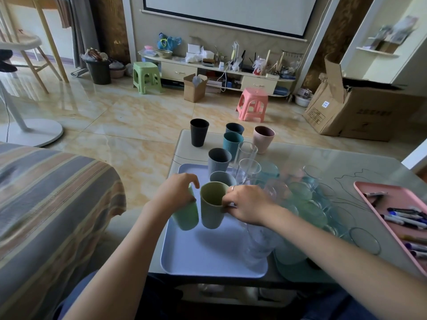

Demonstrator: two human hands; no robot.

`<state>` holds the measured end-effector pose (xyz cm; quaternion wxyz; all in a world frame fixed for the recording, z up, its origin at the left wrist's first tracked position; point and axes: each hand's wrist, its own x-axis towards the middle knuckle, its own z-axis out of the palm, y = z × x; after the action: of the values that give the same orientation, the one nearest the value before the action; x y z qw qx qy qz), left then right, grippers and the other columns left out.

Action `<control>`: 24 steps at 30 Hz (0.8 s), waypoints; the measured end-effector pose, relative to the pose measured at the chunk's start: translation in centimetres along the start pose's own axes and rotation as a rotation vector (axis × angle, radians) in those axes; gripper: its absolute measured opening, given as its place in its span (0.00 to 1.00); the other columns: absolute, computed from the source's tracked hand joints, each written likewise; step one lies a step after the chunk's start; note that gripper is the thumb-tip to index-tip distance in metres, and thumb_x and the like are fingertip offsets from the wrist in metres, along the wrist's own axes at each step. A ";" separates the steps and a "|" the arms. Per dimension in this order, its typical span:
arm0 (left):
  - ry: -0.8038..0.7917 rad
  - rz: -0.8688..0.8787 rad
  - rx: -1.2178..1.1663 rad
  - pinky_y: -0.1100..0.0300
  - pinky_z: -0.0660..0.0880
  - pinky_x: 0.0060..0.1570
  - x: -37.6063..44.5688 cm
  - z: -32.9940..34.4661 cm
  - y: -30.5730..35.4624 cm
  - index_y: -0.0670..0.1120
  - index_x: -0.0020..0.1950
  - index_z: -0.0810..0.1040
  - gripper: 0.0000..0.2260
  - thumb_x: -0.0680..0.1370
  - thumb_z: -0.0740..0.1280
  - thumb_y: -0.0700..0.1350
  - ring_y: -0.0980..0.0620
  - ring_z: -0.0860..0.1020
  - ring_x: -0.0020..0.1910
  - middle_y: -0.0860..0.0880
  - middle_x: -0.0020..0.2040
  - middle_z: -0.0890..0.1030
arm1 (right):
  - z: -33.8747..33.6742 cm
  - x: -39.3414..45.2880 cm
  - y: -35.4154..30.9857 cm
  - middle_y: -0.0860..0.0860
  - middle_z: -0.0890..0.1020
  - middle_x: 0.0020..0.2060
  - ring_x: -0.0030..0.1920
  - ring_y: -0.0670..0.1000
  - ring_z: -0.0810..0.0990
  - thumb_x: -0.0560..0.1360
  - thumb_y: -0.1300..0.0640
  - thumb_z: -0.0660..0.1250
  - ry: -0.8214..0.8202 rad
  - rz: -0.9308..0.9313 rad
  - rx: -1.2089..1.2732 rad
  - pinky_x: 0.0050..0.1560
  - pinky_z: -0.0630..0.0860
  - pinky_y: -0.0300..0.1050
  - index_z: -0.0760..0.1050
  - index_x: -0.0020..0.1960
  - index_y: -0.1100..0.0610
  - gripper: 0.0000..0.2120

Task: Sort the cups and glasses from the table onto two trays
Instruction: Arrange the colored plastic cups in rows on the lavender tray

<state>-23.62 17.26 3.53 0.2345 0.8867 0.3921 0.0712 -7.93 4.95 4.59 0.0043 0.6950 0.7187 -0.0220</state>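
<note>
A pale blue tray (208, 252) lies at the table's near left. My left hand (176, 189) grips a light green cup (187, 215) over its left side. My right hand (247, 203) holds an olive-green cup (211, 205) by its side, right beside the first. Behind them stand a grey-blue cup (223, 177), a ribbed grey cup (218, 160), two teal cups (232, 142), a black cup (199, 132) and a pink cup (263, 138). Clear glasses (248, 168) stand in a row to the right. A green tray (298, 269) holds several glasses.
A pink tray (369, 190) with several marker pens lies at the table's right edge. A striped sofa arm (53, 204) is close on the left. Beyond the table the tiled floor has a pink stool (253, 103), a green stool and cardboard boxes.
</note>
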 end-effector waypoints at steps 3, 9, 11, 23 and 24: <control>-0.050 0.028 0.020 0.56 0.72 0.45 0.4 0.6 0.3 0.51 0.63 0.76 0.18 0.73 0.68 0.40 0.45 0.76 0.48 0.46 0.47 0.76 | 0.2 0.2 -0.5 0.50 0.79 0.54 0.54 0.55 0.77 0.78 0.52 0.59 -0.088 -0.001 -0.147 0.47 0.70 0.44 0.79 0.56 0.50 0.12; -0.077 0.067 0.057 0.57 0.71 0.43 1.0 1.1 0.5 0.53 0.62 0.77 0.18 0.74 0.65 0.39 0.45 0.76 0.51 0.45 0.52 0.80 | 0.9 0.8 -1.0 0.55 0.81 0.50 0.53 0.57 0.76 0.77 0.46 0.61 -0.196 -0.004 -0.321 0.50 0.66 0.45 0.80 0.56 0.51 0.14; -0.103 0.075 0.056 0.59 0.70 0.41 1.0 1.1 0.6 0.53 0.58 0.80 0.16 0.73 0.65 0.39 0.48 0.74 0.44 0.48 0.44 0.78 | 0.6 1.0 -1.0 0.55 0.77 0.48 0.49 0.55 0.71 0.75 0.41 0.62 -0.238 0.021 -0.310 0.48 0.62 0.45 0.81 0.55 0.51 0.18; -0.295 0.139 0.087 0.60 0.71 0.41 1.4 1.8 0.7 0.53 0.52 0.83 0.12 0.72 0.68 0.40 0.51 0.71 0.39 0.56 0.34 0.67 | -0.5 5.4 2.0 0.51 0.81 0.50 0.54 0.55 0.75 0.75 0.63 0.63 -0.211 0.180 -0.255 0.57 0.65 0.50 0.79 0.56 0.50 0.13; -0.307 0.145 0.097 0.60 0.72 0.43 1.4 1.9 0.7 0.53 0.53 0.83 0.12 0.72 0.69 0.41 0.51 0.70 0.40 0.56 0.34 0.66 | -0.2 5.9 2.0 0.52 0.81 0.48 0.53 0.55 0.76 0.75 0.62 0.64 -0.204 0.172 -0.297 0.57 0.65 0.50 0.80 0.54 0.52 0.12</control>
<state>-21.59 17.19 2.09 0.2426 0.9234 0.2899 -0.0674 -6.16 10.87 4.56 0.1815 0.7396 0.6479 0.0145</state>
